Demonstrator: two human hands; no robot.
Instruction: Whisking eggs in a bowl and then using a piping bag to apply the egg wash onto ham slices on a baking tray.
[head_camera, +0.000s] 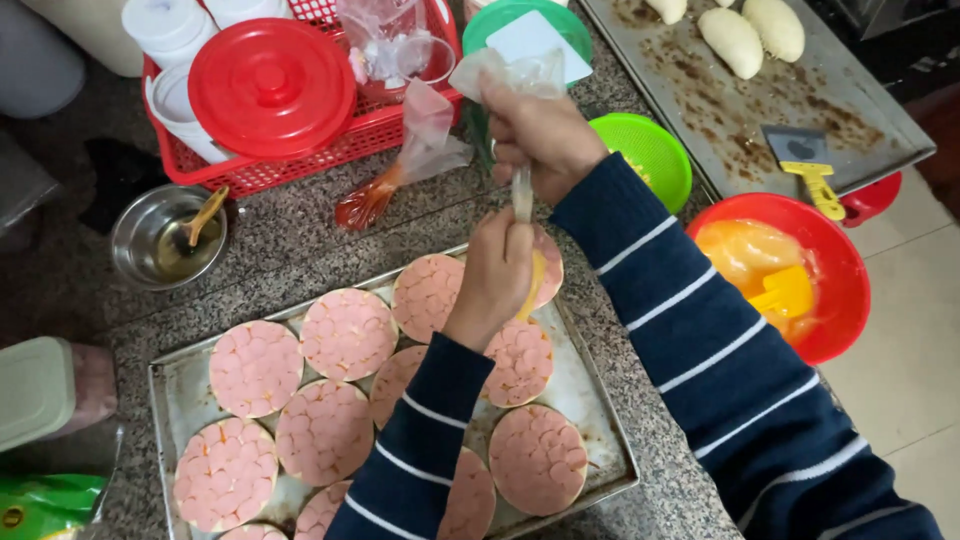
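The speckled grey granite surface (290, 240) carries a rectangular metal baking tray (600, 420) filled with round flat breads topped with pink sausage slices (255, 367). Beyond it stand a red plastic basket (300, 165) holding a round red lid (272, 85) and white tubs, a second metal tray (740, 120) with pale dough rolls, and a red bowl of yellow sauce (780, 270).

Over the far corner of the baking tray both hands work a clear plastic piping bag of yellow sauce (525, 190). The right hand (540, 135) has its grip closed round the bag's twisted top; the left hand (497, 275) is closed round the narrow lower end, the tip just above a topped bread.

Too hard a squeeze would likely flood one round or burst the thin bag; a drifting tip would streak the tray.

At the left edge lie a pale green lidded box (35, 390) and, below it, a green and yellow packet (45, 505). A used piping bag with orange sauce (400, 170) lies beside the basket.
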